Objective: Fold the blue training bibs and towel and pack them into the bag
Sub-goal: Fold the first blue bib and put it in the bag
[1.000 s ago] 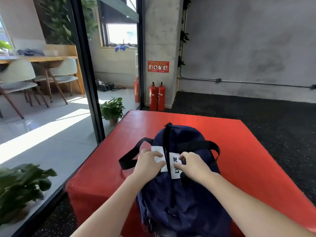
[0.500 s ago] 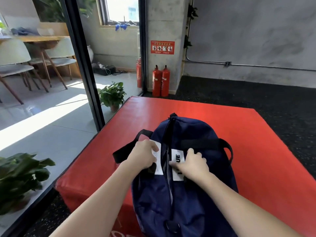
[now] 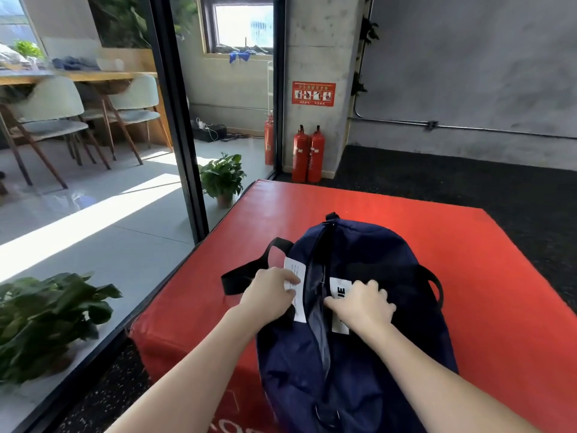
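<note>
Both hands — left hand point(image 3: 271, 293), right hand point(image 3: 363, 304) — grip the bag point(image 3: 352, 332) mouth's edges with curled fingers; a slipped edge could let it sag closed.

Bag point(image 3: 359, 354) navy blue, plain, black strap handles point(image 3: 246, 271), white label point(image 3: 295, 290) with small grey print on its left flap, white patch point(image 3: 339, 307) with bold black letters on its right flap; lining in the zip gap a paler grey-blue. Mat point(image 3: 468, 276) bright red, glossy. Floor point(image 3: 468, 176) around it black with pale speckles. Fire extinguishers point(image 3: 307, 154) red; sign point(image 3: 313, 94) on the pillar red with white pictograms. Potted plant point(image 3: 222, 176) green. Chairs point(image 3: 50, 114) pale grey-green, brown legs. Wall point(image 3: 468, 64) mottled grey. Bow point(image 3: 240, 56) at the window sill blue
</note>
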A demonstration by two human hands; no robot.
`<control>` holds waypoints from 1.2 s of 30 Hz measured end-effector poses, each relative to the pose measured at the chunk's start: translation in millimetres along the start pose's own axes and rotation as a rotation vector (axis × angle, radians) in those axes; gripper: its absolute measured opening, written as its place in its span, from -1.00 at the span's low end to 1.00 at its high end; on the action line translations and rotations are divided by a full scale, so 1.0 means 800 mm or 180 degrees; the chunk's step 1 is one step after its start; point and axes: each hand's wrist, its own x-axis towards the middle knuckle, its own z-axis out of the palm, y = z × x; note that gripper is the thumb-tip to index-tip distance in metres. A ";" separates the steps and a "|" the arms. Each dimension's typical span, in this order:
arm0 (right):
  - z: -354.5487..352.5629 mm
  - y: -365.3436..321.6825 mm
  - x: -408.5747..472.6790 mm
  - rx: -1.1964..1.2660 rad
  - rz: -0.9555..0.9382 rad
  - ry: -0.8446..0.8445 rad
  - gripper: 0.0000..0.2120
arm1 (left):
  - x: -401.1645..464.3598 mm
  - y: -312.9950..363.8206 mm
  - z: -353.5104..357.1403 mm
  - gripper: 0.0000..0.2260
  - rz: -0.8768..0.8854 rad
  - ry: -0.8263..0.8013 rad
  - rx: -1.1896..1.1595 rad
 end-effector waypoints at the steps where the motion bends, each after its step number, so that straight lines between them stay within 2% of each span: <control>1: 0.000 0.000 -0.002 -0.0011 -0.0020 0.0073 -0.29 | -0.001 0.000 0.000 -0.73 -0.0028 -0.0034 -0.0080; 3: 0.001 -0.002 -0.008 -0.0184 -0.0183 0.0245 -0.36 | -0.002 -0.003 0.001 -0.69 -0.0081 -0.0055 -0.0192; 7: 0.003 -0.010 -0.015 -0.0405 -0.0693 0.0483 -0.67 | -0.003 -0.009 0.007 -0.66 0.0080 -0.0021 -0.0382; 10: -0.003 -0.012 -0.016 -0.0338 -0.0771 0.0570 -0.82 | -0.005 -0.011 0.003 -0.68 0.0231 0.0073 -0.0480; 13: -0.014 -0.003 -0.018 0.0030 -0.0732 0.0485 -0.74 | -0.008 -0.013 -0.007 -0.73 0.0188 0.0124 -0.0584; 17: -0.028 0.023 -0.009 0.0486 -0.0846 -0.0023 -0.63 | -0.007 -0.015 -0.019 -0.77 0.0159 0.0178 -0.0642; 21: -0.045 0.045 -0.011 0.0687 -0.0811 -0.0352 -0.70 | -0.009 -0.016 -0.027 -0.77 0.0154 0.0283 -0.0620; 23: -0.055 0.049 -0.020 0.0800 -0.0861 -0.0281 -0.71 | -0.012 -0.014 -0.031 -0.75 0.0184 0.0380 -0.0621; 26: -0.079 0.042 -0.037 0.1131 -0.1009 -0.0066 -0.50 | -0.018 -0.012 -0.046 -0.74 0.0185 0.0484 -0.0592; 28: -0.103 0.029 -0.045 0.1355 -0.1155 0.0146 -0.42 | -0.019 -0.014 -0.070 -0.73 0.0209 0.0630 -0.0557; 32: -0.145 -0.014 -0.050 0.1436 -0.1483 0.0433 -0.29 | -0.007 -0.028 -0.145 -0.74 0.0253 0.0767 -0.0289; 36: -0.172 -0.072 -0.049 0.1515 -0.1723 0.0473 -0.20 | 0.009 -0.040 -0.237 -0.73 0.0350 0.0911 0.0211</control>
